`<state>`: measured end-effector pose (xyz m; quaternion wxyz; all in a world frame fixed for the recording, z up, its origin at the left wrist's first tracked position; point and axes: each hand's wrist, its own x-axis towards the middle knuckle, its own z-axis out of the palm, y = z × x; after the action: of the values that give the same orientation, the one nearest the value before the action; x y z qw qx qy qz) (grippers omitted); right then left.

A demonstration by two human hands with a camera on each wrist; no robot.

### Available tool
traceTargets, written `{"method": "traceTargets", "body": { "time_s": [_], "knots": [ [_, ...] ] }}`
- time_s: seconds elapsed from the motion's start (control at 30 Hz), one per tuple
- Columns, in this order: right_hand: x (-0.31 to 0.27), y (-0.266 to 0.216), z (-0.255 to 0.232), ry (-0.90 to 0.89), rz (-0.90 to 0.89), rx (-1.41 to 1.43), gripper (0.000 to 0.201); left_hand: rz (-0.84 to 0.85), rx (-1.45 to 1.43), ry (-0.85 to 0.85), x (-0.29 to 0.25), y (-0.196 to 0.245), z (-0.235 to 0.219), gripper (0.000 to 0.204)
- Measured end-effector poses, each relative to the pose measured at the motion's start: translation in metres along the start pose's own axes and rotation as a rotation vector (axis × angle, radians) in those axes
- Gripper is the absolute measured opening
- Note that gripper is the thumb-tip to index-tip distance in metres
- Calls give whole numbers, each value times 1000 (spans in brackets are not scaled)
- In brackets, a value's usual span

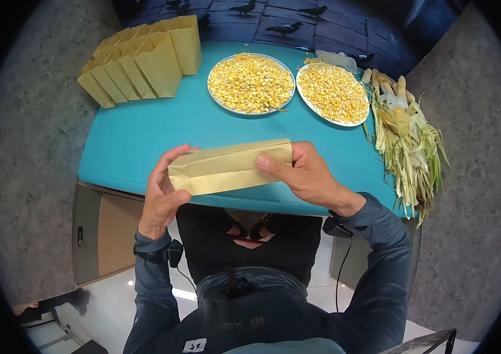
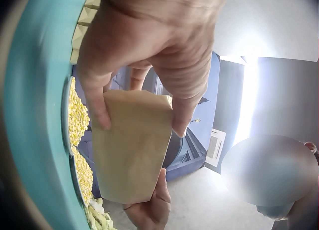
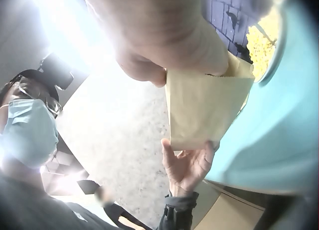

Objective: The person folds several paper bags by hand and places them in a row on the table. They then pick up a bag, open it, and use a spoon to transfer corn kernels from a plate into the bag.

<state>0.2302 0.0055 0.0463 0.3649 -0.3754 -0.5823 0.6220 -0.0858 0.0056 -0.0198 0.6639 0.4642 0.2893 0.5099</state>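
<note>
A tan paper bag (image 1: 230, 167) lies sideways between both hands above the table's front edge. The left hand (image 1: 165, 192) holds its left end, thumb on the near side and fingers on the far side. At the other end the right hand (image 1: 315, 180) grips the bag, thumb on the outer face and its fingers partly hidden by the paper. In the right wrist view the right hand (image 3: 159, 35) is at the bag's top edge, fingertips out of sight, while the left hand (image 3: 185, 167) touches the opposite end of the bag (image 3: 207, 108).
Several upright tan bags (image 1: 159, 62) stand at the table's back left. Two plates of corn kernels (image 1: 250, 82) (image 1: 333, 93) sit at the back, beside a clear plastic piece (image 1: 337, 60). Corn husks and cobs (image 1: 406, 133) lie along the right side of the blue-green table (image 1: 126, 141).
</note>
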Motion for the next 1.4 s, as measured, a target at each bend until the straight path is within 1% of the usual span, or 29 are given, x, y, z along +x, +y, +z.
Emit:
{"method": "traceTargets", "body": {
  "time_s": [0.07, 0.1, 0.13, 0.17, 0.2, 0.23, 0.27, 0.3, 0.33, 0.37, 0.4, 0.43, 0.47, 0.53, 0.57, 0.63, 0.77, 0.87, 0.97, 1.03, 1.07, 1.13, 1.17, 1.2, 1.23, 1.27, 1.3, 1.37, 1.4],
  "knots": [
    [-1, -3, -4, 5, -23, -42, 39, -3, 7, -13, 1, -4, 0, 99],
    [-4, -8, -7, -35, -36, -32, 39, 3, 24, -12, 0, -1, 0, 95],
    [-5, -15, -7, -27, -54, -109, 38, -1, 71, 1, -2, 6, 2, 93],
    [-3, -16, -4, -8, -72, -184, 38, 56, 112, -40, -1, -3, -7, 91],
    [-2, -14, -2, -39, -83, -183, 38, 59, 105, -24, -1, 1, -4, 96],
    [-8, -13, -2, 1, -125, -186, 35, 53, 79, -24, 0, 1, 2, 101],
    [-10, -13, -4, 43, -168, -188, 32, 58, 72, -15, 0, 5, 8, 101],
    [-9, -15, -6, 32, -169, -187, 32, -58, -172, 11, -2, 12, 12, 109],
    [-8, -18, -8, -34, -272, -314, 31, -175, -418, 29, -1, 16, 12, 117],
    [-9, -20, -11, -93, -371, -446, 31, -177, -422, 25, 1, 15, 12, 117],
    [-11, -20, -12, -86, -362, -452, 31, -253, -534, -16, 3, 12, 11, 125],
    [-10, -20, -11, -156, -429, -544, 30, -323, -641, -50, 3, 11, 10, 134],
    [-7, -19, -8, -231, -504, -630, 30, -319, -637, -45, 3, 7, 8, 134],
    [-6, -18, -4, -247, -502, -601, 30, 43, -81, -143, 5, -5, 10, 142],
    [-8, -18, -4, -258, -490, -578, 31, 42, -85, -142, 5, -7, 9, 142],
    [-10, -16, -5, -253, -478, -570, 31, 91, 130, -95, 5, -6, 8, 149],
    [-13, -13, -6, -261, -432, -538, 33, 45, 175, -81, 4, -6, 4, 141],
    [-13, -13, -9, -265, -423, -503, 33, 2, 85, -30, 0, -7, 3, 136],
    [-13, -10, -13, -272, -417, -517, 34, 39, 57, -58, -2, -6, 3, 134],
    [-11, -7, -12, -262, -407, -497, 34, 86, 5, -122, -3, -5, 6, 124],
    [-12, -5, -12, -245, -396, -478, 34, 81, -1, -133, -4, -5, 7, 124],
    [-12, -6, -11, -239, -381, -464, 34, 35, -4, -26, -6, -7, 7, 123],
    [-12, -6, -11, -249, -375, -439, 35, 23, -19, -49, -7, -7, 9, 123],
    [-12, -5, -12, -225, -361, -446, 35, 25, -30, -21, -8, -6, 9, 121],
    [-10, -3, -11, -243, -355, -418, 36, 28, -37, 10, -8, -5, 6, 120],
    [-10, -1, -12, -265, -354, -387, 37, 54, -39, -9, -7, -8, -1, 119],
    [-10, 1, -13, -254, -350, -388, 37, 48, -42, -19, -7, -7, -3, 119],
    [-9, 4, -14, -179, -330, -225, 41, 110, 18, 4, -8, -6, -6, 118],
    [-7, 3, -16, -175, -330, -225, 41, 109, 18, 1, -9, -6, -5, 118]
  ]
}}
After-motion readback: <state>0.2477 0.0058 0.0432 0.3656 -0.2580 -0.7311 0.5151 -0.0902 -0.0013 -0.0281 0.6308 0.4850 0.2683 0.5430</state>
